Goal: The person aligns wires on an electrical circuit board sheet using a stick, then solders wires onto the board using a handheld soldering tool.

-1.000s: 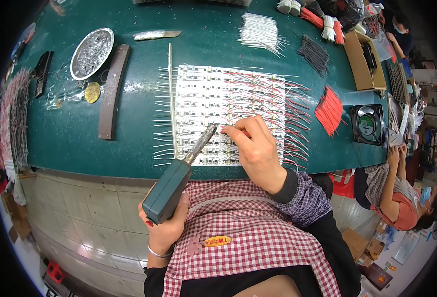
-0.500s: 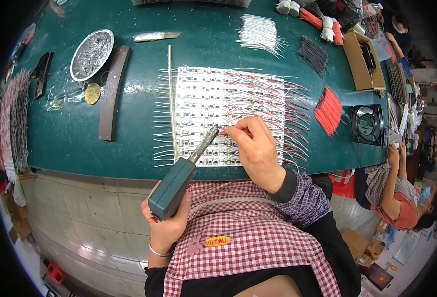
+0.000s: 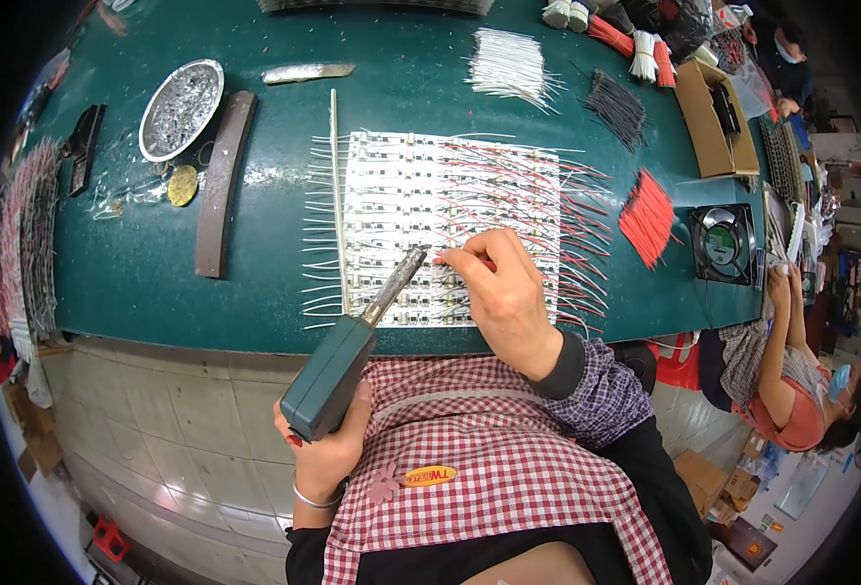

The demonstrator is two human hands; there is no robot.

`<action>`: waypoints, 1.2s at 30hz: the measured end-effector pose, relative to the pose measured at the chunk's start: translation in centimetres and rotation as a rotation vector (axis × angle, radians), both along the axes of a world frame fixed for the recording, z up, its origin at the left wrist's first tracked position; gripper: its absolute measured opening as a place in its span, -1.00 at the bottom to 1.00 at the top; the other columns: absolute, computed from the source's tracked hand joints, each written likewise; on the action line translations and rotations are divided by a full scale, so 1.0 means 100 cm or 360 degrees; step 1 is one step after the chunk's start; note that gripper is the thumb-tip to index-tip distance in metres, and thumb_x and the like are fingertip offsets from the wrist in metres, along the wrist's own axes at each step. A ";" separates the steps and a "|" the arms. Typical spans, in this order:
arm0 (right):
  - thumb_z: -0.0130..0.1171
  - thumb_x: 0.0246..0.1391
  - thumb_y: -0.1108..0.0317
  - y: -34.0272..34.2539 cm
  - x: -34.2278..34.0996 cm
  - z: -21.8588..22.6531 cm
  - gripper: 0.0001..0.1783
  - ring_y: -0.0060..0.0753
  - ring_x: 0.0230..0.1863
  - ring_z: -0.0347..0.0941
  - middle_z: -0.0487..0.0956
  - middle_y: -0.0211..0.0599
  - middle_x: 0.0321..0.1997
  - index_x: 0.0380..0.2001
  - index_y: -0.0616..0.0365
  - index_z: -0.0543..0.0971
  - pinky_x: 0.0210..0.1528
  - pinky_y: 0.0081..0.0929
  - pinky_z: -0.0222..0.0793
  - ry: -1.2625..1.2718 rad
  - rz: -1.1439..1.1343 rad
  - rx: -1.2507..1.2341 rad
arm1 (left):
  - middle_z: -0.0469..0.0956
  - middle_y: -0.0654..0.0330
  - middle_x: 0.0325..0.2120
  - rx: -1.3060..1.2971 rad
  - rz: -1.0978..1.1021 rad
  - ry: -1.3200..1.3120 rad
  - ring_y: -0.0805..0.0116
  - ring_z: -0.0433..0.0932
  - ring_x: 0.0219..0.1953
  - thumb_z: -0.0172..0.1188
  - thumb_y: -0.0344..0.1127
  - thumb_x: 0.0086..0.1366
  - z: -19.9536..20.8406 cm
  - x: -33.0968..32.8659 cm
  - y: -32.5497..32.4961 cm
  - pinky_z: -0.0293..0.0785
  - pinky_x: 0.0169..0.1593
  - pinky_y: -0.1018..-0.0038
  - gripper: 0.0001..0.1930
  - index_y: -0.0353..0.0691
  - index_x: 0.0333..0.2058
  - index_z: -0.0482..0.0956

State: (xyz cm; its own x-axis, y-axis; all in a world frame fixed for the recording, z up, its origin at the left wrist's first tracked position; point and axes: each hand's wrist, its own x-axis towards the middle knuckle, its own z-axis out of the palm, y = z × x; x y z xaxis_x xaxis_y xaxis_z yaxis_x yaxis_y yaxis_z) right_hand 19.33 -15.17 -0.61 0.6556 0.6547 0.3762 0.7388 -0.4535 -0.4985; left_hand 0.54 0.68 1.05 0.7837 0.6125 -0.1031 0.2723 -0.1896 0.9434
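Note:
My left hand (image 3: 331, 458) is wrapped round the handle of a dark green soldering gun (image 3: 330, 375). The gun's metal tip points up and right, over a white panel of small circuit boards (image 3: 377, 175) that lies on the bench. Near that tip, the thumb and finger of my right hand (image 3: 508, 297) are pinched on a thin wire at the panel; its colour is hard to tell behind the fingers. Rows of red and white wires (image 3: 581, 229) stick out from the panel's right side, white ones from its left. A pale thin strip (image 3: 335, 195) lies along the left edge.
Piles of white wires (image 3: 511, 66), black wires (image 3: 617, 107) and red wires (image 3: 648, 219) lie on the right, near a small fan (image 3: 723, 244) and a cardboard box (image 3: 703, 122). Leftward are a metal bowl (image 3: 182, 109), a brown bar (image 3: 224, 185) and a round yellowish tin (image 3: 183, 185). A co-worker sits at right.
My left hand and the soldering gun have shifted slightly left, and the tip has drawn a little away from my right fingertips. The right hand stays almost in place.

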 end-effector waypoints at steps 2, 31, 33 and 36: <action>0.15 -0.24 0.74 0.000 0.000 0.000 -0.64 -0.25 -0.30 0.40 0.45 -0.25 -0.32 -0.27 0.26 0.62 -0.37 -0.37 0.41 -0.0007 0.0002 -0.0006 | 0.66 0.18 -0.51 0.0000 -0.0011 -0.0001 0.33 0.60 -0.57 0.41 -0.43 0.07 0.000 0.000 0.000 0.45 -0.43 0.48 -0.86 -0.31 -0.37 0.68; 0.14 -0.21 0.68 0.001 -0.001 -0.003 -0.67 -0.22 -0.31 0.37 0.40 -0.25 -0.35 -0.27 0.27 0.59 -0.33 -0.34 0.37 -0.0073 0.0010 -0.0008 | 0.58 0.20 -0.45 -0.0373 0.0019 -0.0070 0.58 0.41 -0.60 0.27 -0.67 0.16 -0.002 -0.011 -0.001 0.27 -0.53 0.64 -0.66 -0.45 -0.06 0.58; 0.15 -0.21 0.67 0.000 -0.003 0.000 -0.68 -0.22 -0.32 0.36 0.40 -0.25 -0.37 -0.27 0.27 0.60 -0.34 -0.34 0.35 -0.0100 0.0011 -0.0006 | 0.58 0.19 -0.44 -0.0344 0.0026 -0.0064 0.58 0.41 -0.59 0.28 -0.66 0.15 -0.003 -0.013 -0.001 0.27 -0.53 0.64 -0.66 -0.45 -0.05 0.58; 0.16 -0.21 0.66 -0.002 -0.007 0.005 -0.67 -0.21 -0.33 0.35 0.40 -0.27 -0.39 -0.27 0.27 0.61 -0.35 -0.34 0.33 -0.0126 0.0028 0.0006 | 0.59 0.19 -0.43 -0.0331 0.0033 -0.0069 0.58 0.42 -0.59 0.30 -0.65 0.15 -0.004 -0.015 -0.001 0.28 -0.53 0.64 -0.66 -0.45 -0.06 0.58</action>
State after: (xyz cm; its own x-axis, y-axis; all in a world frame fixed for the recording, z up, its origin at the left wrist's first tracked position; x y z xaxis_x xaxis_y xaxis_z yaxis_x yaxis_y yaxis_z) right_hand 18.64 -15.41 -0.11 0.6121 0.6644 0.4288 0.7839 -0.4384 -0.4397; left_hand -0.99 0.58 0.69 0.7775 0.5978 -0.1955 0.2325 0.0156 0.9725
